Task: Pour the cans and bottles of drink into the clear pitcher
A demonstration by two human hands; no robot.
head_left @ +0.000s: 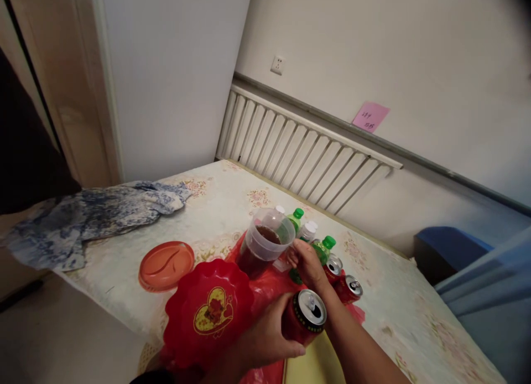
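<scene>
Left hand (265,340): nearest the camera, its grip wrapped round the body of an opened red can (305,317), held upright just above the counter so the mouth stays level and nothing spills.
Counter (398,312): covered in a pale floral cloth, carrying everything else, pushed into the corner under the slatted radiator cover (298,146).
Blue patterned cloth (91,218): bunched at the far left edge, well apart from the drinks.
Red scalloped dish (207,312): heart motif facing up, just left of the held can, resting partly on a red plastic sheet (265,287).
Orange lid (166,265): lying flat, beside the dish.
Clear pitcher (265,248): holds dark liquid, upright on the sheet, near the can.
Right hand (305,262): grip closed at the pitcher's right side, probably on its handle, though the fingers hide it; this steadies the pitcher.
Green-capped bottles (326,248): clustered behind the right hand, upright, touching one another.
Spare cans (344,281): two red ones, just right of the wrist; the near one seems tipped.
</scene>
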